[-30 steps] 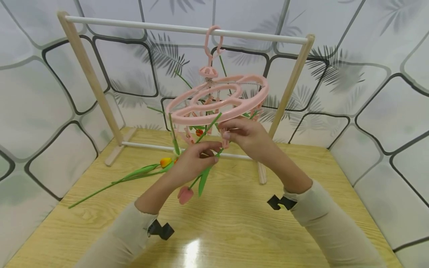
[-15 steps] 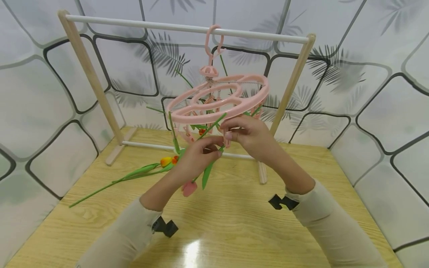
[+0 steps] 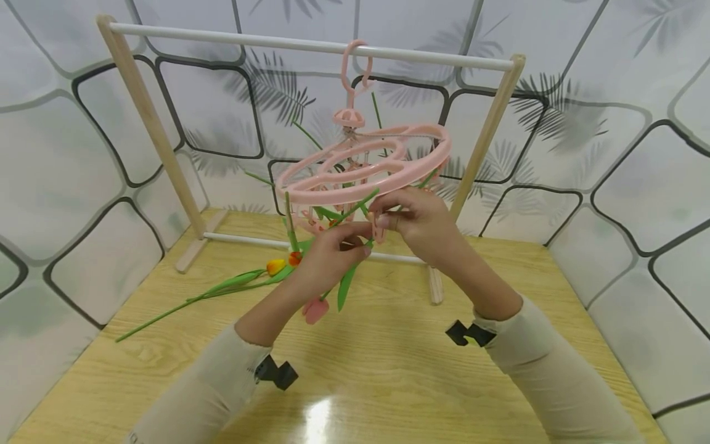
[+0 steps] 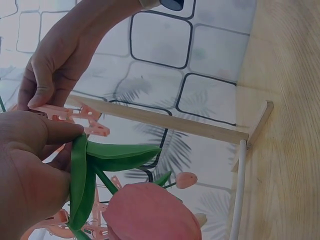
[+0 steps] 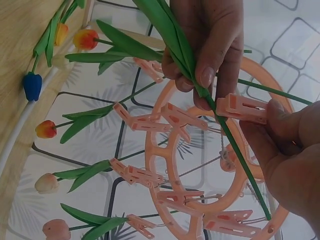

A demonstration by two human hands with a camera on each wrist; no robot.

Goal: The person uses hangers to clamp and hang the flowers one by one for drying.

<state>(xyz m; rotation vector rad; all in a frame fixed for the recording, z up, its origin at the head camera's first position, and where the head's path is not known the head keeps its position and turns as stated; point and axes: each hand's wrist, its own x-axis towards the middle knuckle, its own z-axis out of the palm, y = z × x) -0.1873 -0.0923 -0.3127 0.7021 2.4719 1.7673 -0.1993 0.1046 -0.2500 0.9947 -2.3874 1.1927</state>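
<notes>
My left hand (image 3: 330, 253) pinches the green stem of an artificial pink tulip (image 3: 316, 310), whose bloom hangs down toward the table. In the left wrist view, that pink bloom (image 4: 150, 212) and its leaves are close up. My right hand (image 3: 418, 216) pinches a pink clothespin (image 3: 378, 231) that hangs under the round pink clip hanger (image 3: 333, 197). The right wrist view has the stem crossing close to the tip of the clothespin (image 5: 242, 109); whether it lies between the tips I cannot tell. Other tulips, such as an orange-red one (image 5: 46, 129), hang from clothespins on the ring.
The hanger hooks over the white top bar (image 3: 233, 41) of a wooden rack (image 3: 150, 123). Loose tulips, with a yellow bloom (image 3: 275, 267) among them, lie on the wooden table (image 3: 388, 370) at left. A blue tulip (image 5: 32, 86) shows in the right wrist view. Patterned walls stand behind.
My left hand has moved slightly up and right with the pink tulip, bringing its stem nearer the clothespin. My right hand keeps its pinch and shifts very little. The hanger has swayed slightly.
</notes>
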